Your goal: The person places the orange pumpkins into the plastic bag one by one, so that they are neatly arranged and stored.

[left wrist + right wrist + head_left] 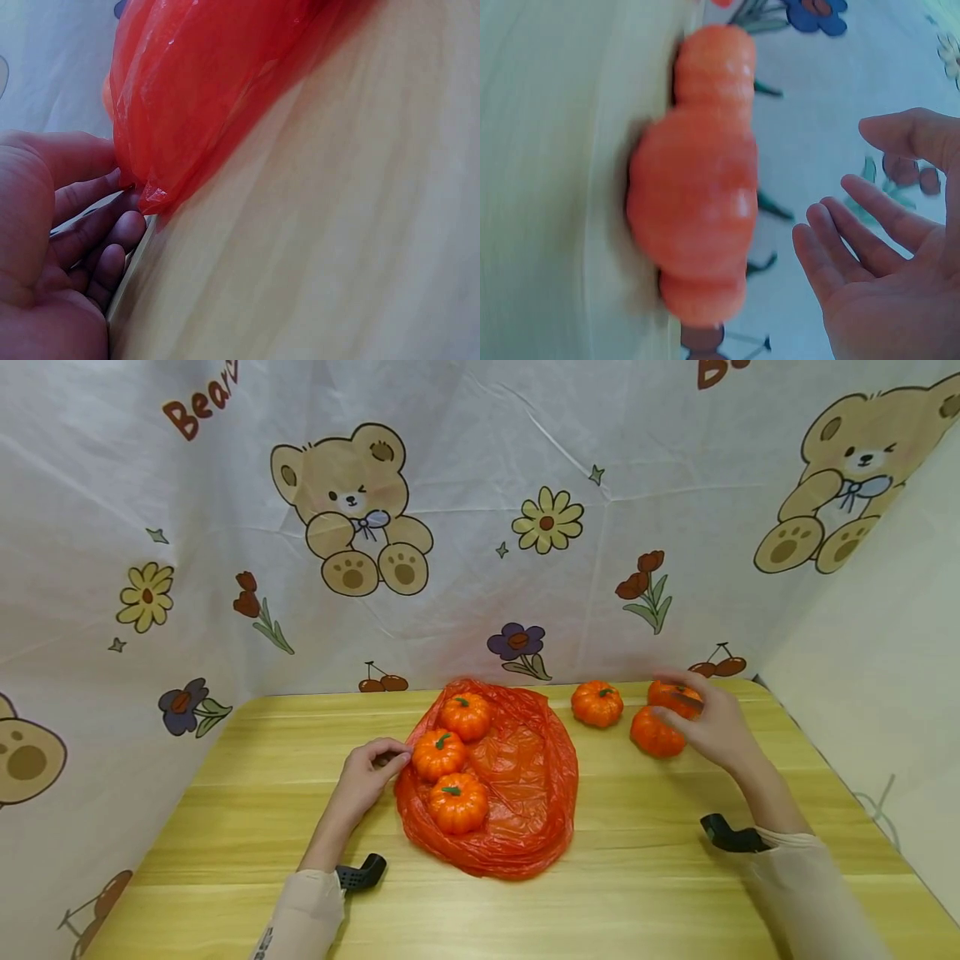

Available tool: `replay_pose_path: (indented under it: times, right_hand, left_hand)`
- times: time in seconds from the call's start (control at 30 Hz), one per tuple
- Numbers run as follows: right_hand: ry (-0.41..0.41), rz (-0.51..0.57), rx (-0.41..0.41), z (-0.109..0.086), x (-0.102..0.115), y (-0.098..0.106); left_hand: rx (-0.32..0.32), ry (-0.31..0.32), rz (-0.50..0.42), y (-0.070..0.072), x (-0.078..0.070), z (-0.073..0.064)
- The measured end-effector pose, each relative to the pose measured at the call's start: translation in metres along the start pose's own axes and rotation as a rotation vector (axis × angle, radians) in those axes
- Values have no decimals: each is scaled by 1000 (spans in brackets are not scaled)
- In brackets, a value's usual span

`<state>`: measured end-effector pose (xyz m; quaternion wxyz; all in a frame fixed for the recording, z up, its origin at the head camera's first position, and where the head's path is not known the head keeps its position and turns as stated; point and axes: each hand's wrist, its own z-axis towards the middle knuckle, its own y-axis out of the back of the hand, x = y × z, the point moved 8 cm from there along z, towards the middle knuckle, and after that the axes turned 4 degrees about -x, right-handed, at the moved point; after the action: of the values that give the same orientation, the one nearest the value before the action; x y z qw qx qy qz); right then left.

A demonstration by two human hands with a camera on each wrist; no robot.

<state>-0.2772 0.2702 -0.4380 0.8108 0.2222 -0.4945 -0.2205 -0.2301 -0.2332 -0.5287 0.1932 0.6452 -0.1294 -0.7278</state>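
A red plastic bag [517, 768] lies spread open on the table, its rim rolled into a ring. Inside it, along the left side, sit three small orange pumpkins with green stems, the nearest pumpkin [457, 804] among them. My left hand [363, 775] pinches the bag's left rim between thumb and fingers; the red film [195, 97] bunches at the fingertips in the left wrist view. At the right, my right hand [712, 718] hovers over two pumpkins, the closer pumpkin [657, 732] partly below the thumb. Its fingers are spread apart, holding nothing, in the right wrist view.
Another pumpkin [597, 704] stands between the bag and the right-hand pair. The wooden table [637, 877] meets a white curtain [465, 568] printed with bears and flowers at its back edge. Black wrist-worn devices [731, 835] stick out at both sleeves.
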Motion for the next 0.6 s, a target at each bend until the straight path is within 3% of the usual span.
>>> replay_pose_path:
  times: [0.27, 0.6]
  right_hand:
    - [-56, -11, -55, -11, -24, 32]
    - [-68, -13, 3, -20, -37, 29]
  left_hand:
    - [13, 18, -5, -1, 2, 1]
    - [14, 16, -11, 0, 2, 0]
